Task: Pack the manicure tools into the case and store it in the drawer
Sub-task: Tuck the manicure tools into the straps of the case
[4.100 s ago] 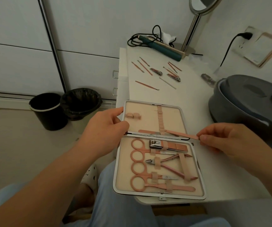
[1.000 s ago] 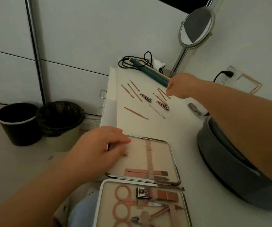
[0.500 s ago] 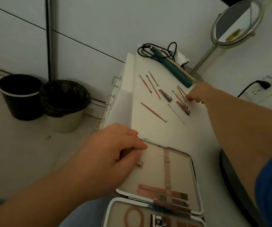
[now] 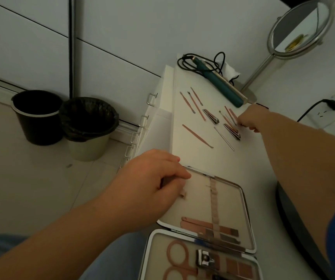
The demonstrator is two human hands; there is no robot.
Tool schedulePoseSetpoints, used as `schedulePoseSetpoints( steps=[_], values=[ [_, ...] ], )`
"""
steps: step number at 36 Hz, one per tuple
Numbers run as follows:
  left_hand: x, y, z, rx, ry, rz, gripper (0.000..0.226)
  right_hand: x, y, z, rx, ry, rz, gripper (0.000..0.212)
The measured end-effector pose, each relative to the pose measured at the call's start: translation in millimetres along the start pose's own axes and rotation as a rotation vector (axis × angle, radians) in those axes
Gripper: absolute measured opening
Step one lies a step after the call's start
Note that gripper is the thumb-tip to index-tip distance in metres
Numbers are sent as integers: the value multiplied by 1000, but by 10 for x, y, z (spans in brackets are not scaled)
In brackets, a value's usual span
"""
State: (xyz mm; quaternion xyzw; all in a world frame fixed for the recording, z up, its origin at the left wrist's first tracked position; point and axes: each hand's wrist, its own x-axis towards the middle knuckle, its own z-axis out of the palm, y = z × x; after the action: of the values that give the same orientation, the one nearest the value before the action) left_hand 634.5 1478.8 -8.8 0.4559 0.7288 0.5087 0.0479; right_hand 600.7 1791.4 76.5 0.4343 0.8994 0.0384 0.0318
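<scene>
I see my left hand [image 4: 152,178] resting on the upper-left corner of the open, metal-rimmed manicure case with beige lining [image 4: 246,217], its fingers loosely bent and pressing on the lid half. That case lies at the near end of the white worktop [image 4: 199,158]. In its lid half, flat rose-gold nail files [image 4: 199,224] sit under a beige elastic strap [image 4: 215,207]. In the lower half I can make out rose-gold scissor handles [image 4: 177,257] and a steel nail clipper [image 4: 205,259].

My right hand [image 4: 251,118] is stretched to the far end of the worktop, fingers curled down among thin rose-gold tools [image 4: 228,116]; whether they pinch one I cannot tell. Just beside it lie a folded steel clipper [image 4: 232,131], a thin silver probe [image 4: 224,138], another clipper [image 4: 211,116], a long rose-gold stick [image 4: 197,136] and three slim rose-gold pushers [image 4: 193,102].

Farther back lie a teal hair iron with a black cord [image 4: 219,81] and a round mirror on a chrome stand [image 4: 300,27]. Two bins [image 4: 86,128] stand on the floor to the left.
</scene>
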Motion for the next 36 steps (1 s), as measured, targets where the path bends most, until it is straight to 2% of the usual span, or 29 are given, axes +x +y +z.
schedulePoseSetpoints(
  steps=[6, 12, 18, 22, 26, 32, 36],
  values=[
    [19, 55, -10, 26, -19, -14, 19, -253, 26, -125, 69, 5, 9, 18],
    [16, 139, -56, 11, -79, -78, 21, -688, -19, -138, 334, -7, -52, 19],
    [-42, 280, -80, 44, -81, -118, 20, -1402, 28, -120, 653, -117, -54, 14],
    [-82, 383, -74, 62, 14, -112, 22, -1910, 157, -146, 762, -72, -168, 9],
    [-130, 449, -78, 56, 126, -82, 25, -2394, 343, -47, 719, -47, -342, 13],
    [-228, 571, -58, 101, -17, -35, 28, -2768, 562, 96, 780, -137, -420, 9],
    [-279, 654, 1, 109, -106, -24, 6, -2855, 616, 177, 881, -138, -423, 9]
  ],
)
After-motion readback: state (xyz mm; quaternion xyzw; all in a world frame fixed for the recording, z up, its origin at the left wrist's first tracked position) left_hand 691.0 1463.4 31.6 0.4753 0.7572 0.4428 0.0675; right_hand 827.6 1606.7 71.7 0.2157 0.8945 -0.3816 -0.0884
